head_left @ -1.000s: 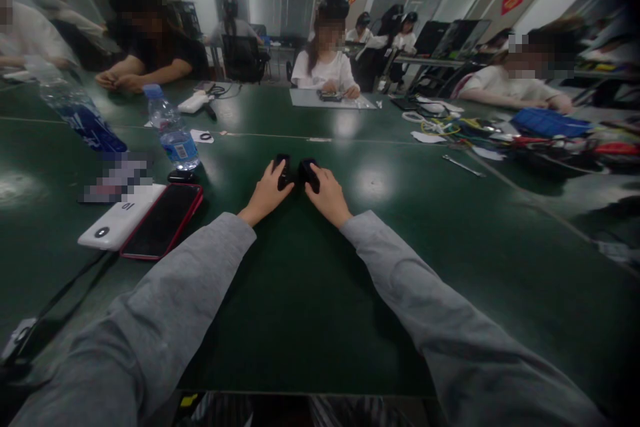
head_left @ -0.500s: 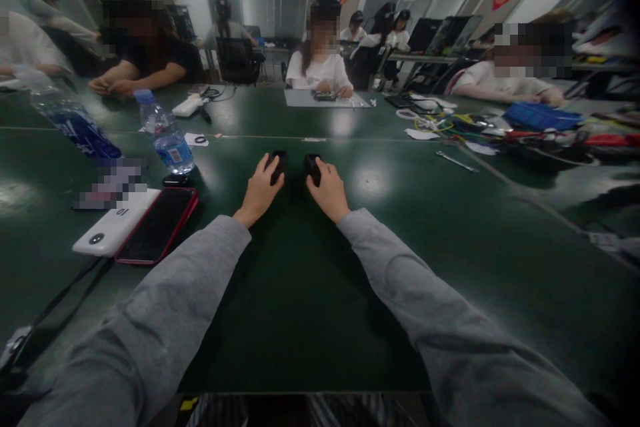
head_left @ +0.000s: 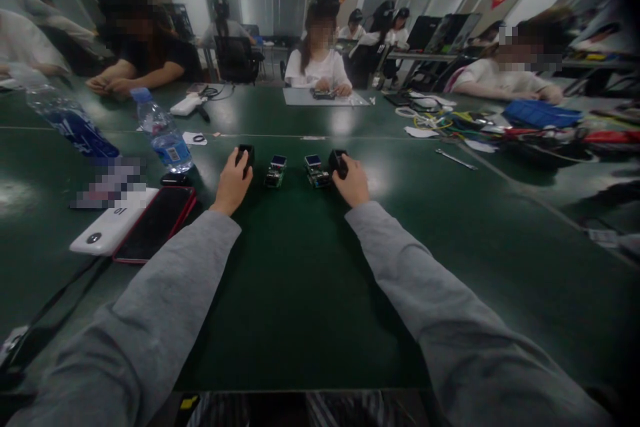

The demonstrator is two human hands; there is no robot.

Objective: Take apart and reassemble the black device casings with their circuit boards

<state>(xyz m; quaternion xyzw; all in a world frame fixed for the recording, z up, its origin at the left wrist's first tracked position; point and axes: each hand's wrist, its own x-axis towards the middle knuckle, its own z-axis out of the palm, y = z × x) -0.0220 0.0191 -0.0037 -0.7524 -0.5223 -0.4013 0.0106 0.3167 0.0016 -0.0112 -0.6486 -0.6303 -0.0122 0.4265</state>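
Observation:
My left hand (head_left: 233, 180) is closed on a small black cover (head_left: 245, 155) on the green table (head_left: 300, 293). My right hand (head_left: 353, 181) is closed on a second black cover (head_left: 337, 161). Between the hands stand two small electronic modules with blue tops, the left module (head_left: 275, 171) and the right module (head_left: 316, 171), each bare and apart from the hands. Both my arms are in grey sleeves.
A red-cased phone (head_left: 154, 223) and a white power bank (head_left: 107, 230) lie at the left, with a water bottle (head_left: 163, 130) behind them. Cables and tools (head_left: 465, 127) clutter the right. Several people sit around the far side of the table.
My hands have moved apart, each carrying a black cover outward. The two modules that were under the covers now stand exposed between them.

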